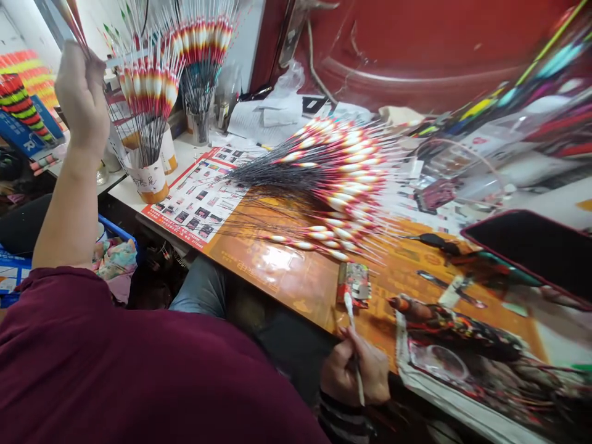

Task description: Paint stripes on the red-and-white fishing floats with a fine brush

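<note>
My left hand [83, 92] is raised at the upper left, its fingers closed around a fishing float [73, 21] that runs out of the top of the picture. Beside it stands a paper cup [148, 179] of upright floats [150, 86]. Low at the right, by the table's front edge, my right hand [358, 367] pinches a thin stick-like tool [350, 311] with a white tip, perhaps a brush. Its tip is at a small paint-stained block [355, 283]. A fanned pile of red, yellow and white floats [342, 154] lies on the table beyond.
Another bunch of floats [203, 37] stands in a clear cup [200, 126] at the back. On the right lie a dark phone-like slab [536, 253], a stained tool handle [467, 324] and a cluttered tray [462, 401]. Papers [266, 117] lie along the wall.
</note>
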The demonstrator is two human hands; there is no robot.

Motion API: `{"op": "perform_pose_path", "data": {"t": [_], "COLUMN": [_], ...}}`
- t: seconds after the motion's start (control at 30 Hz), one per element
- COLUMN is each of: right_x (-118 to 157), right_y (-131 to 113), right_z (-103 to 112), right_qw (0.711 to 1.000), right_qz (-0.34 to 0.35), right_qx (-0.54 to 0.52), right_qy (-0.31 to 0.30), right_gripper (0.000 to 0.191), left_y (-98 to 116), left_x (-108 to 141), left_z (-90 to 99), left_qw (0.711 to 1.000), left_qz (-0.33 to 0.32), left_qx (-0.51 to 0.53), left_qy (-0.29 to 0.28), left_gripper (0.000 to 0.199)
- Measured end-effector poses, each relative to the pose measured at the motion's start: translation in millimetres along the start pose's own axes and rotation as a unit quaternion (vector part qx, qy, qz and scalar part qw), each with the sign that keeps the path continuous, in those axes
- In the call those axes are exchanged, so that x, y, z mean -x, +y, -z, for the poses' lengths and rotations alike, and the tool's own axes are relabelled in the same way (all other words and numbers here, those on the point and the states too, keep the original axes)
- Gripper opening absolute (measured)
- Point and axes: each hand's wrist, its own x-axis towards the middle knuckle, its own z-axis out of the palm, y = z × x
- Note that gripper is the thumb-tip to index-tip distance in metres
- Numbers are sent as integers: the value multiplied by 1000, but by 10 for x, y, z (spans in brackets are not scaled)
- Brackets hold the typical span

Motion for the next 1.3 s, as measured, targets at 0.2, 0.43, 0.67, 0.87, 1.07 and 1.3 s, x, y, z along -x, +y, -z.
{"op": "perform_pose_path", "data": {"t": [0.2,0.43,0.67,0.87,1.07,1.3], "right_x": [-6,-161,-193,-127,-143,-145], "right_y": [-2,-119,-162,-163,-241,-179], "right_z": [-37,-20,1,-17,-22,-88], "right_qw": [1000,998,998,998,998,998], "right_qz": [2,57,50,16,-19,-39], "right_qx": [-13,-21,-40,-61,-46,-23], "right_qy": [13,4,-11,-18,-31,-37], "right_gripper": [41,59,53,47,38,34], "left_y": [-78,-177,-162,-25,727,1935], "left_x": [36,203,324,506,1122,1926], "left_z": [-285,-782,-1024,-971,-1189,-1701], "left_qw": [986,954,962,982,982,862], "left_qz": [146,211,204,162,-47,-261], "left_qx": [19,86,58,-12,64,180], "left_qy": [-80,-193,-170,-97,-170,-396], "left_gripper": [22,36,33,42,32,17]}}
